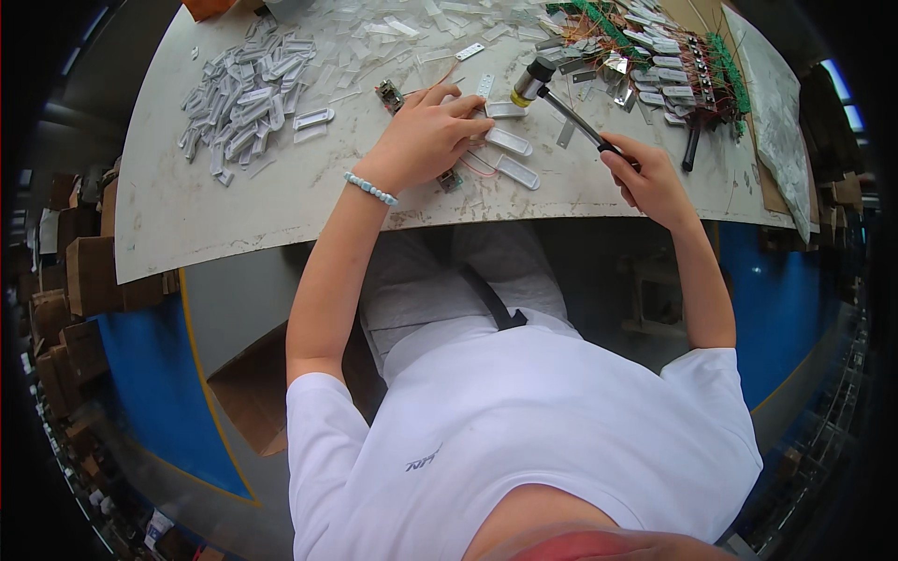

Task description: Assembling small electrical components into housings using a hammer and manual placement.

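Note:
My right hand is wrapped round the black handle of a small mallet. The mallet's head, one face black and the other yellow, is raised over the table near a white plastic housing. My left hand has its fingers spread, the tips at the left ends of the housings. Two more of these oblong shells, a middle housing and a near housing, lie beside it. Under the left hand a green circuit board with thin wires is partly hidden.
A heap of white housings covers the table's left side. Clear plastic strips lie at the back. Wired boards and finished-looking white pieces are bundled at the back right, near a black-handled tool and a plastic bag.

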{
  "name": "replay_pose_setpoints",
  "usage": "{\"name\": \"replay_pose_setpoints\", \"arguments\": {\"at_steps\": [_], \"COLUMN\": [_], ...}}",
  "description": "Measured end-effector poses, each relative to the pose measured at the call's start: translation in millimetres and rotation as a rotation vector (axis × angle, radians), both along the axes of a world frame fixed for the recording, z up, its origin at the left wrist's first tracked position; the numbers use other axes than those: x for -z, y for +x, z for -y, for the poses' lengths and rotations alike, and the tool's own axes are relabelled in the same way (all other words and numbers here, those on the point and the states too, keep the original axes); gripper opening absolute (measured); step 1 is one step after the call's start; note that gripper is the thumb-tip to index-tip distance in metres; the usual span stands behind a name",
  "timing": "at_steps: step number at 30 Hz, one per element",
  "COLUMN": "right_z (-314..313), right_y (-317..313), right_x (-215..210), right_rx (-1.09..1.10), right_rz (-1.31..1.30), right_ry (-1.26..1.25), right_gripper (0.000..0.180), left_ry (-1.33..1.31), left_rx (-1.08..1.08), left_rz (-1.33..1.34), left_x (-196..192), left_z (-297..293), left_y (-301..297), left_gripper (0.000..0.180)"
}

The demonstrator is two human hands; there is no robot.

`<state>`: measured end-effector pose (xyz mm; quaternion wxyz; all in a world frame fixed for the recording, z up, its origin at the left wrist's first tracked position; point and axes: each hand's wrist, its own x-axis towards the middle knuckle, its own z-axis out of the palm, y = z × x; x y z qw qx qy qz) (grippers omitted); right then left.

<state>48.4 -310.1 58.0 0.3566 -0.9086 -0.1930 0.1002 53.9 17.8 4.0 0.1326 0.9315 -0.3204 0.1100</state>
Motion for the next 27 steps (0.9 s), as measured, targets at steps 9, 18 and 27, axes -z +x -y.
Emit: {"name": "replay_pose_setpoints", "arguments": {"at_steps": [9,18,27], "right_z": [-12,-14,-79], "right_y": [77,105,102], "right_x": [23,36,-5], "right_rx": [0.175,0.085,-0.134], "right_rz": [0.003,0.547,0.745], "right_ry": [0.134,-0.249,0.027], "right_gripper": [0.027,0.029,0.020], "left_ry": [-0.191,-0.005,-0.128], "left_rx": [-0.298,-0.719,-0.704], "left_rz": [0.386,0.213,0.244], "left_x": [-15,-16,-15], "left_z": [-63,-191,-178], "left_y": [10,-6,4], "left_gripper": [0.028,0.032,0.027]}}
